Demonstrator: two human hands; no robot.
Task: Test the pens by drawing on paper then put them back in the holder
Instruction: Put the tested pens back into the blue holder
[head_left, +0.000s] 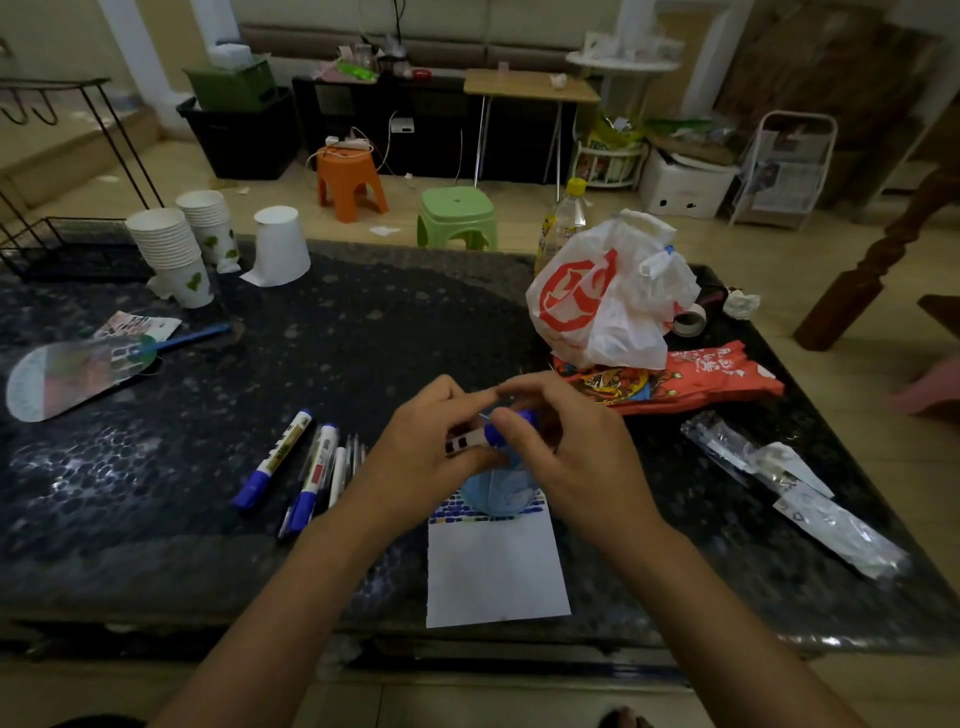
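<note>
White paper sheet (496, 571) on table (363, 338); above it, left hand (421, 441) grips blue-capped marker (483, 435) barrel, right hand (566, 447) pinches cap: light, rigid, smooth plastic; grasp mid-barrel.

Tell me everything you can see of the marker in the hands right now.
The marker has a white barrel with dark printed blocks and a blue cap. It lies roughly level above the blue holder. The left hand grips the barrel; the right hand pinches the cap end. Whether the cap is coming off cannot be told.
</note>
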